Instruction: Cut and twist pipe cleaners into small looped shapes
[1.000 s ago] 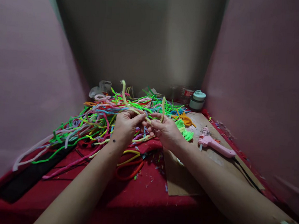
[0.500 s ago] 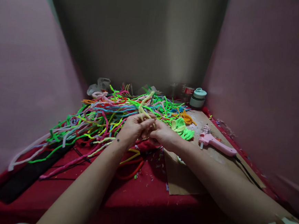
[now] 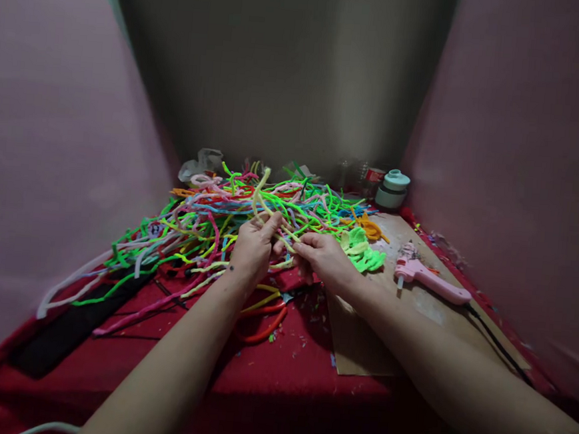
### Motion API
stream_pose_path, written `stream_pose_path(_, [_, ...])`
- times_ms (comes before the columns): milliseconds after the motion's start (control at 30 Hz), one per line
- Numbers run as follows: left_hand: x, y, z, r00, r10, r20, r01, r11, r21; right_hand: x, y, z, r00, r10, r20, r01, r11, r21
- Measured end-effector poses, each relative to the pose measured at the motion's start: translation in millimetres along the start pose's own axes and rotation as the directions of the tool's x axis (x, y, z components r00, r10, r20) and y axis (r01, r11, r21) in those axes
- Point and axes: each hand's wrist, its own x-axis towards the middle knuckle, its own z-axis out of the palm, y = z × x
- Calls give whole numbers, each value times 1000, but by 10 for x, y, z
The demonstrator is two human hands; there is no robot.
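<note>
Both hands meet over a red cloth (image 3: 306,385), just in front of a big tangle of coloured pipe cleaners (image 3: 219,218). My left hand (image 3: 254,248) is closed round a pale yellow pipe cleaner (image 3: 260,188), whose free end curves up and back over the pile. My right hand (image 3: 324,256) pinches the same yellow pipe cleaner close beside the left fingers. Where the two ends meet is hidden between the fingers.
A brown board (image 3: 385,331) lies to the right with a pink glue gun (image 3: 430,278) and its black cord on it. Folded green pipe-cleaner shapes (image 3: 364,250) and an orange one (image 3: 371,229) lie near it. A pale green lidded jar (image 3: 392,188) stands at the back. Pink walls close in on both sides.
The long upright ends of the yellow pipe cleaner have been bent down and drawn together. My hands have closed in on each other and shifted slightly.
</note>
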Motion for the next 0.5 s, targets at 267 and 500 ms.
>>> stream_pose_path(267, [-14,47,-42,996,-4,93,14,994,-112,-59,-36,-22,952,130,278,-202,948,247])
stream_pose_path(500, [-50,86,-70,970,52,236,-15,988,-152,-53,3,-98,837,174,519,-482,684,548])
